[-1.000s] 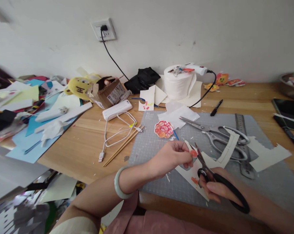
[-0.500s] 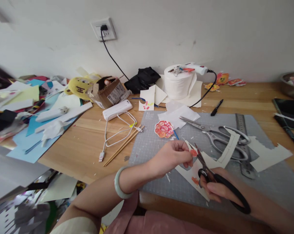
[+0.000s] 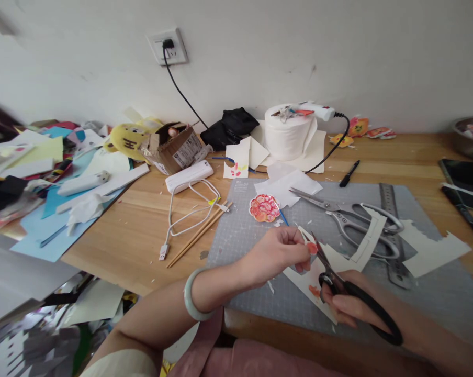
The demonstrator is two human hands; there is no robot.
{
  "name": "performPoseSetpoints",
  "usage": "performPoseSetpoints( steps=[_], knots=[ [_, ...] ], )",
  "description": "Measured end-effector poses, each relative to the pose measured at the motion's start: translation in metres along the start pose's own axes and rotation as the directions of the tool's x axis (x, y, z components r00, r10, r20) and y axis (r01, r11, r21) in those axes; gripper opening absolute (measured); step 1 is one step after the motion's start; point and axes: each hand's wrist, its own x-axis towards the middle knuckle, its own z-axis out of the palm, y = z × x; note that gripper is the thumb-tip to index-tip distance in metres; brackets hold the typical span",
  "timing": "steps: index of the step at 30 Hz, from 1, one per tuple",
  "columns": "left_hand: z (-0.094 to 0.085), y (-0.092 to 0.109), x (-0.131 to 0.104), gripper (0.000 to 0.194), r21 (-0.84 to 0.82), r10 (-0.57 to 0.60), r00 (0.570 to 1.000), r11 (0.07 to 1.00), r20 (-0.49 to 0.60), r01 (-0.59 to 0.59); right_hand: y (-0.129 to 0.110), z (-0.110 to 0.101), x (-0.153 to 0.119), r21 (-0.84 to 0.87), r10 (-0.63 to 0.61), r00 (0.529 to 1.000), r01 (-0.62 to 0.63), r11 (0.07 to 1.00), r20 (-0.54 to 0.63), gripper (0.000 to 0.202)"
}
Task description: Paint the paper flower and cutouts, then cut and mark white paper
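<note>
My left hand (image 3: 285, 251), with a pale bangle on its wrist, pinches a small orange-red paper piece (image 3: 312, 247) over the grey cutting mat (image 3: 236, 230). Black-handled scissors (image 3: 330, 269) are in my right hand (image 3: 350, 303), their blade tips beside that piece and slightly apart. Beneath the hands lies white paper with an orange painted spot (image 3: 314, 291). A red and orange paper flower (image 3: 263, 208) rests on the mat behind my left hand.
Large grey scissors (image 3: 344, 225) and a steel ruler (image 3: 387, 201) lie on the mat's right. White cable (image 3: 169, 222), chopsticks (image 3: 199, 234) and a cardboard box (image 3: 181, 149) are left. A tissue roll (image 3: 287, 139) stands behind.
</note>
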Motion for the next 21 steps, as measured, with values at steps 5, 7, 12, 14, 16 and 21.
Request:
performPoseSetpoints(
  steps=[5,7,12,14,16,21],
  knots=[
    [0.0010,0.0015,-0.0006,0.013,0.013,-0.020,1.000,1.000,-0.014,0.020,-0.0008,0.0012,-0.0013,-0.012,0.006,1.000,-0.006,1.000,-0.013,0.039],
    [0.0011,0.0016,-0.0004,0.014,0.016,-0.026,0.999,1.000,-0.019,0.026,0.0017,0.0007,-0.0009,-0.019,0.003,1.000,-0.004,1.000,-0.014,0.042],
    [0.0004,0.0007,0.0004,0.015,0.013,-0.023,1.000,1.000,-0.017,0.023,0.0024,0.0019,0.0014,-0.011,0.030,0.999,-0.030,0.999,-0.023,0.050],
    [0.0002,0.0001,0.0004,0.015,0.008,-0.008,1.000,1.000,-0.011,0.008,-0.0006,0.0034,0.0016,-0.005,0.042,0.999,-0.042,0.999,-0.031,0.053],
    [0.0003,-0.0005,0.0002,0.014,0.003,0.008,1.000,1.000,-0.012,-0.007,-0.0029,0.0045,0.0014,0.005,0.029,0.998,-0.029,1.000,-0.047,0.055],
    [0.0025,-0.0018,-0.0003,0.014,-0.011,0.026,0.999,1.000,-0.037,-0.026,0.0027,0.0039,0.0010,0.064,-0.036,0.999,0.038,0.997,-0.038,0.051]
  ],
)
